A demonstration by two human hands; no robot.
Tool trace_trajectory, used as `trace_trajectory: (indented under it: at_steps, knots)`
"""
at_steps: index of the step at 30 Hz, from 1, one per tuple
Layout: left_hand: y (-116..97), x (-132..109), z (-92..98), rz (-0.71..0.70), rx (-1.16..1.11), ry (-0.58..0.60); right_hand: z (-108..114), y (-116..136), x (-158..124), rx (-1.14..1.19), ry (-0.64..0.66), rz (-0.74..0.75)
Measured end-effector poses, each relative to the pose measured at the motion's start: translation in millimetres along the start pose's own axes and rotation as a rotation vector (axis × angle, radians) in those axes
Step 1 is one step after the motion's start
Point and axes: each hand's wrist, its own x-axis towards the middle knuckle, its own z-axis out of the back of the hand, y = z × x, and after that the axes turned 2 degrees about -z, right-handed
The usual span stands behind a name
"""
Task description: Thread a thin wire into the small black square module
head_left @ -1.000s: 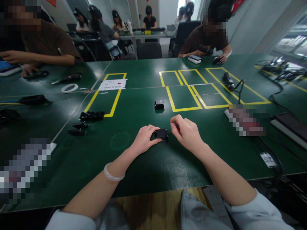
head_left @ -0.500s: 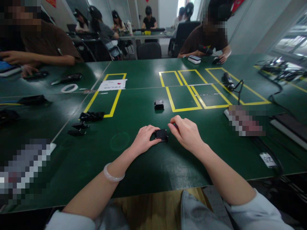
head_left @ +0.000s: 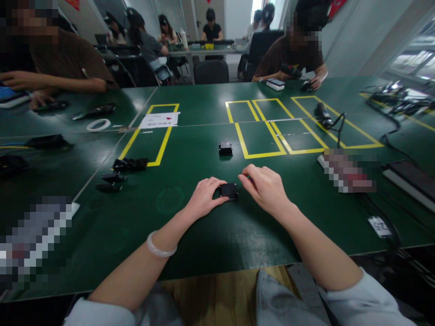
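On the green table, my left hand [head_left: 203, 199] grips a small black block [head_left: 229, 191] between thumb and fingers. Small light-coloured points show at the block's corners. Just to its right, my right hand [head_left: 264, 186] hovers with fingers curled and thumb pressed toward the forefinger. Whatever lies in that pinch, if anything, is hidden from view. A second black block [head_left: 225, 148], much like the held one, rests on the table straight ahead of my hands.
Several black parts [head_left: 131, 164] lie to the left, beside a yellow tape rectangle [head_left: 164, 149]. A roll of white tape [head_left: 98, 125] and a paper label [head_left: 160, 120] are farther back. Rightward are a black cylindrical device [head_left: 322, 115], a blurred phone-like slab [head_left: 348, 171] and cables. Co-workers sit opposite.
My right hand's fingers have shifted very slightly beside the block. My left hand and the block stay in place.
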Motion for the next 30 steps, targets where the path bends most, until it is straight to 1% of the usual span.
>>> trace_trajectory:
  at_steps: [2,7,15,21,30]
  knots:
    - [0.1,0.1,-0.2,0.0,0.002,0.003,-0.5,-0.5,0.2,-0.009,-0.006,-0.004]
    - [1.5,0.5,-0.8,0.002,-0.001,0.007,-2.7,0.2,1.0,-0.023,-0.068,0.009]
    - [1.9,0.1,-1.8,-0.007,0.011,-0.001,-1.0,0.8,0.2,0.006,-0.043,0.018]
    - [0.6,-0.4,-1.0,-0.003,0.004,-0.004,-3.8,1.4,0.3,0.032,-0.064,0.006]
    - [-0.2,0.1,0.2,-0.017,0.029,-0.002,-1.6,1.9,0.8,0.028,-0.073,0.022]
